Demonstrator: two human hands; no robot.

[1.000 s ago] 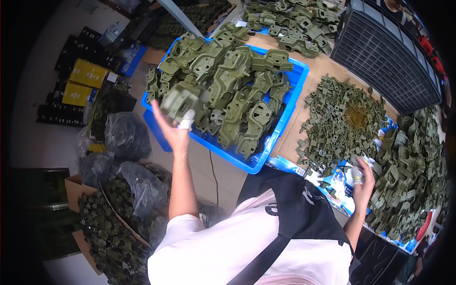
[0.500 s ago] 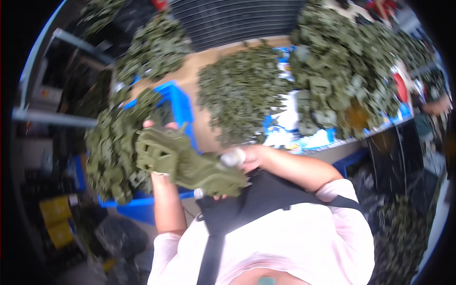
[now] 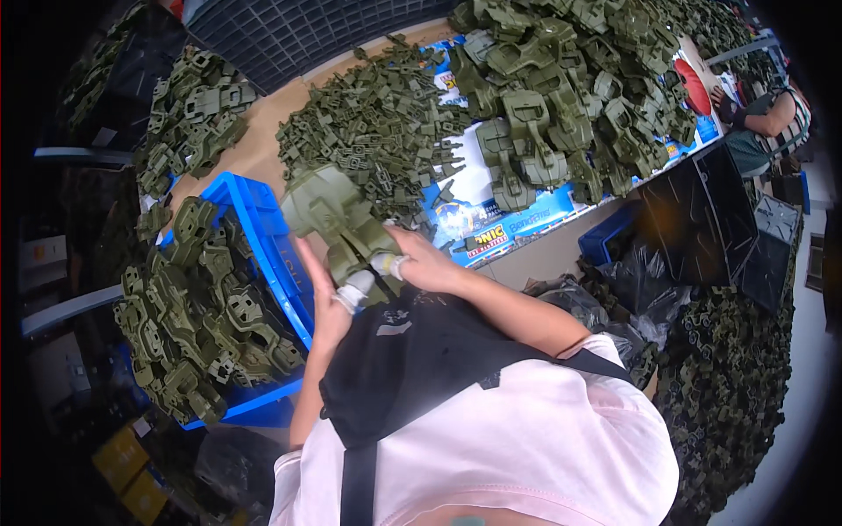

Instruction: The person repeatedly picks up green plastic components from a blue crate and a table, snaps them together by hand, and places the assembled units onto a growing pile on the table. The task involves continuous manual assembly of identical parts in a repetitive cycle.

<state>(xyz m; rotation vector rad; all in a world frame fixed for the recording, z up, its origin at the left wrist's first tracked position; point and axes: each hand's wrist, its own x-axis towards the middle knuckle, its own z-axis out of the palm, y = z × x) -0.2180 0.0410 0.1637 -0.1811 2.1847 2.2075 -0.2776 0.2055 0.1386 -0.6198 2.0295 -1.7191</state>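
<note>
An olive-green moulded plastic toy vehicle body is held up in front of my chest, between both hands. My left hand grips its near left side, its thumb wrapped in a white covering. On the right side, my right hand is closed around the near end, and its thumb is wrapped too. The fingers beneath the part are mostly hidden. To the left, a blue crate is heaped with similar green vehicle bodies. Beyond my hands lies a spread of small green plastic parts on the table.
More green shells are piled at the right of the table on printed blue-and-white sheets. Another pile sits at the far left. A black slatted crate stands behind. Another person's arm shows at far right, beyond black panels.
The vehicle body has been turned, its far end now pointing away from me. My left hand has come down to its near side. The view has swung, and its blur has cleared.
</note>
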